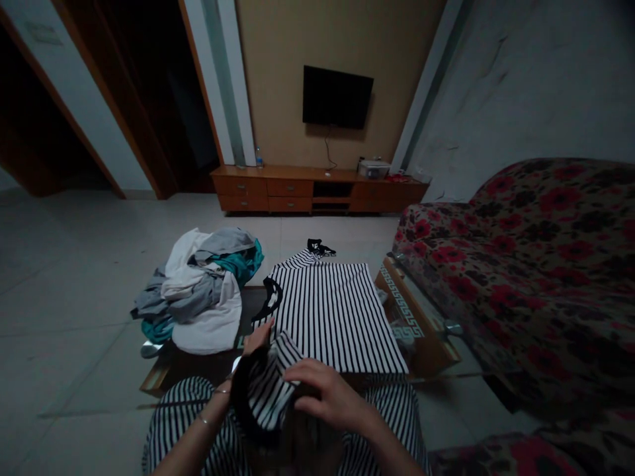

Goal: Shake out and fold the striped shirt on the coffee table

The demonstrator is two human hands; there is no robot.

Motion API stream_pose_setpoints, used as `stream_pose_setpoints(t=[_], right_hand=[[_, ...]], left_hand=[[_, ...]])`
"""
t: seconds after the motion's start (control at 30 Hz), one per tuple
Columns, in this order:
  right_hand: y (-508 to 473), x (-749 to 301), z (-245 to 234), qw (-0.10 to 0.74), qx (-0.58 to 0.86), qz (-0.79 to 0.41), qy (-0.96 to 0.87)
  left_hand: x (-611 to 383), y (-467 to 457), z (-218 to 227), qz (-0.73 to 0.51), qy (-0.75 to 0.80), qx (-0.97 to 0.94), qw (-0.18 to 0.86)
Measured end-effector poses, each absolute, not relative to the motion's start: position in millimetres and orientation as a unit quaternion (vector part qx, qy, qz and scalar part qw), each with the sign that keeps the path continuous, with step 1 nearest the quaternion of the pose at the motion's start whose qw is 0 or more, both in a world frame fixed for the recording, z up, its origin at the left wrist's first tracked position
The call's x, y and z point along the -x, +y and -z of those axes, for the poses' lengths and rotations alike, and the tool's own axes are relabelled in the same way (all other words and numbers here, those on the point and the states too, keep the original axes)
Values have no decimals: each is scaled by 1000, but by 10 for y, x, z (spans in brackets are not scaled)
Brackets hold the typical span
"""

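Note:
A black-and-white striped shirt [332,311] lies spread on a low table [421,330] in front of me. My left hand [258,337] rests on the shirt's near left part, by the black-trimmed edge, fingers partly hidden in the cloth. My right hand [327,393] is curled over a bunched, lifted part of the striped cloth near my body, fingers closed on it. I wear striped clothing too, seen at the bottom edge.
A heap of clothes [198,291] in white, grey and teal sits on the table's left side. A flowered sofa [536,264] stands at the right. A small dark item [320,248] lies on the tiled floor. A wooden TV cabinet [317,188] and a wall TV [337,96] are at the back.

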State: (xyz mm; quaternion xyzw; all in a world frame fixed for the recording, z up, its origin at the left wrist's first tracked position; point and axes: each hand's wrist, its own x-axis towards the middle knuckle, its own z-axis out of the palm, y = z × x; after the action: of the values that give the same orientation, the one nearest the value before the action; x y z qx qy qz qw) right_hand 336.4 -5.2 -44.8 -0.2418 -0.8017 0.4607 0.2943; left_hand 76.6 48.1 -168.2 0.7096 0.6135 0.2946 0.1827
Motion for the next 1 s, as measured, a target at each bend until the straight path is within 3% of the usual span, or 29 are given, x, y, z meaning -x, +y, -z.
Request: stream_pose_setpoints(t=[0.07, 0.17, 0.3, 0.37, 0.47, 0.63, 0.83, 1.0], right_hand=[[-98, -3755, 684, 330, 390, -432, -743], [-17, -4486, 1159, 351, 646, -275, -619], [28, -5136, 1547, 175, 824, -68, -535], [10, -5222, 1615, 106, 846, -62, -519], [3, -5211, 1666, 82, 840, -113, -524], [31, -5246, 1789, 156, 830, -167, -509], [-144, -5332, 1879, 429, 736, -361, -379], [-485, -5446, 1836, 468, 682, -451, -334]], left_hand=[[-761, 354, 1738, -272, 592, -736, 186], [-704, 179, 1804, -238, 564, -771, 173], [-662, 59, 1826, -208, 526, -811, 150], [-689, 20, 1801, -193, 497, -834, 142], [-770, -48, 1752, -184, 469, -853, 135], [-881, -173, 1749, -158, 450, -869, 134], [-890, -307, 1694, -120, 440, -875, 165], [-854, -372, 1557, -95, 425, -869, 237]])
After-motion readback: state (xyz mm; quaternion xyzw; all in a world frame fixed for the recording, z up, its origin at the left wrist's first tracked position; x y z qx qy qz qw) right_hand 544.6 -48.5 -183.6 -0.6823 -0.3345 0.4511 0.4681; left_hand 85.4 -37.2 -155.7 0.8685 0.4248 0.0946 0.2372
